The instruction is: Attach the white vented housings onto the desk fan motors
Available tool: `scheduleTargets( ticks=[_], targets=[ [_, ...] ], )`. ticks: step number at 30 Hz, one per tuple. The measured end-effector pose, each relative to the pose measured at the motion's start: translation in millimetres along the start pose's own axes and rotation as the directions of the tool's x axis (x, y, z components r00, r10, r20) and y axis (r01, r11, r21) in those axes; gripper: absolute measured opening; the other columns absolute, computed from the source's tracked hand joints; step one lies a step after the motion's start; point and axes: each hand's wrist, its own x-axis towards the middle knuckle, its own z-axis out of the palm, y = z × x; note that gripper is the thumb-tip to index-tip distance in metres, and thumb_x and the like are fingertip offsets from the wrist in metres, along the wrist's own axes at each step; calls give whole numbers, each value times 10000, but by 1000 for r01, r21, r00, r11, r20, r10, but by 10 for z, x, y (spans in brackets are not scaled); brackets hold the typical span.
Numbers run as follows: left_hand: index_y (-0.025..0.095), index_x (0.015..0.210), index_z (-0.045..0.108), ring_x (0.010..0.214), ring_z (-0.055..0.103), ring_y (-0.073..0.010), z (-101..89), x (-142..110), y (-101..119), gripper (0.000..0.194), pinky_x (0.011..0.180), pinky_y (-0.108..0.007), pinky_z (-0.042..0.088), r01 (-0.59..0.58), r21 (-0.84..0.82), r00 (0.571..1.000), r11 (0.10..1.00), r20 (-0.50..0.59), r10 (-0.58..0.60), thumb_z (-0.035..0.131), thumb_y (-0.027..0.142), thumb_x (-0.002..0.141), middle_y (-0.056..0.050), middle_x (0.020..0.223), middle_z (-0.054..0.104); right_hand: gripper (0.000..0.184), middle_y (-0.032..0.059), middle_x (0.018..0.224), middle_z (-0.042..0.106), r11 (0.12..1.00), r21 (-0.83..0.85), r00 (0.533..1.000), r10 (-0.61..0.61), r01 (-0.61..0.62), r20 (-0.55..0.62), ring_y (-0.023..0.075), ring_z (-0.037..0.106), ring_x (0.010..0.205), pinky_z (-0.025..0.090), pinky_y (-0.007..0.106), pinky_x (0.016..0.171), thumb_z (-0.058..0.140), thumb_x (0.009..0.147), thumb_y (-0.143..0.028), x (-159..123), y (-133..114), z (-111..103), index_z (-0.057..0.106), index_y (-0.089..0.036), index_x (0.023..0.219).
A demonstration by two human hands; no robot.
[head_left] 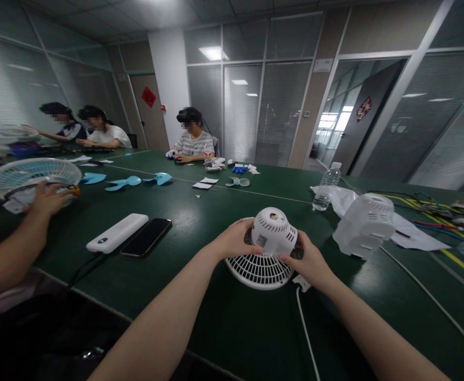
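A small white fan lies face down on the dark green table point(224, 328): its round motor housing point(274, 230) points up and its white grille point(258, 271) rests flat under it. My left hand point(234, 239) grips the housing from the left, fingers curled on its side. My right hand point(309, 259) holds the right side of the housing, fingers wrapped round its lower edge. A white cord point(305, 328) runs from the fan toward me.
A white power bank point(117, 233) and a black phone point(146, 237) lie to the left. Another white fan body point(364, 222) and a water bottle point(326, 186) stand at the right. A neighbour's hand point(49, 197) rests on a fan grille point(31, 174). Blue fan blades point(124, 183) lie further back; three people sit beyond.
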Motion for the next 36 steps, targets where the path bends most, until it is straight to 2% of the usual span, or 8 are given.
scheduleTargets(
  ticks=[4,8,14,17,22,30,34,36],
  targets=[
    [222,1300,442,1174,503,-303,50,9,-3,794,943,-466,445,32,77,991,997,-130,-22,768,458,615,-114,1287,524,653,104,1172,608,997,-52,989,53,-60,-135,276,608,1049,538,443,854,718,690,-363,-7,11,61,431,-222,1259],
    [216,1073,559,1028,571,-252,127,15,29,483,867,-429,487,19,130,988,991,-157,1,718,457,685,-67,1122,598,723,131,1167,611,990,-91,957,82,-111,-277,294,620,1023,544,436,825,725,662,-417,-4,73,90,415,-197,1277],
    [209,1133,546,1089,556,-253,214,74,-39,394,936,-428,465,23,200,983,979,-184,14,648,325,771,-75,1162,596,474,78,1055,667,999,32,989,6,-1,-149,245,644,946,515,410,845,535,716,-225,-38,55,-9,497,-198,1188],
    [206,1235,494,1137,546,-255,228,101,-118,447,990,-421,437,54,214,983,975,-185,-13,589,231,799,-87,1238,576,507,43,922,711,987,159,998,8,3,-69,205,672,825,526,366,792,440,660,-118,-70,12,-18,512,-197,1155],
    [232,1314,442,1163,547,-240,212,93,-141,510,1010,-395,432,61,198,988,978,-152,-31,522,159,815,-70,1292,561,439,36,942,732,994,97,999,-39,40,-9,189,677,774,521,331,716,439,698,-113,-101,-37,17,545,-204,1114],
    [228,1320,471,1190,527,-242,159,84,-65,529,1034,-382,418,62,204,982,977,-190,-23,575,234,801,-61,1300,566,400,41,967,706,997,-24,994,-78,77,-75,185,665,823,508,342,772,430,771,-121,-86,-2,-21,533,-199,1150],
    [249,1203,577,1062,601,-210,139,89,-56,423,965,-353,466,24,153,976,988,-217,10,565,185,785,-26,1144,658,411,84,1177,614,993,-65,978,-106,95,-179,202,641,935,508,370,840,446,862,-235,-134,-33,-7,435,-215,1272],
    [254,1152,606,966,634,-185,147,86,-56,374,901,-327,494,7,111,973,994,-228,19,527,162,798,-8,1055,688,550,118,1302,530,988,-133,970,-110,82,-215,248,603,1052,490,415,897,515,859,-354,-166,-84,43,340,-220,1363]
  ],
)
